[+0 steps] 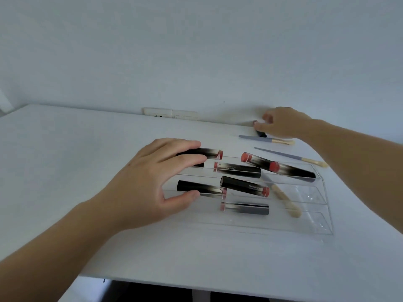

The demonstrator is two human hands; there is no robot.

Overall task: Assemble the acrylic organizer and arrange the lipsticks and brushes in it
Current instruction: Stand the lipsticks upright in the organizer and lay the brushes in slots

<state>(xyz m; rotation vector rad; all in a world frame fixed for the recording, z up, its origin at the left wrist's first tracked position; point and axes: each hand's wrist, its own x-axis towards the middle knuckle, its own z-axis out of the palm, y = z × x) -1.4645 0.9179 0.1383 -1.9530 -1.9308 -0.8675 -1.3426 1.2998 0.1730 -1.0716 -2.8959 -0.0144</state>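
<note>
Your left hand [152, 182] rests spread on the left end of the clear acrylic organizer [314, 205], fingers straight over the lipsticks [239, 170] lying flat in its rows, gripping none; one brush [283, 198] lies aslant across the front rows; two brushes [268, 139] sit on the white table [76, 149] behind it; your right hand [283, 123] far back right, fingers curled round a loose lipstick [260, 133]

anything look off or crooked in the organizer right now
Yes. One brush lies slanted across the organizer dividers instead of along a row, and two lipsticks at the back right sit tilted and overlapping. Two more brushes lie outside on the table.
</note>
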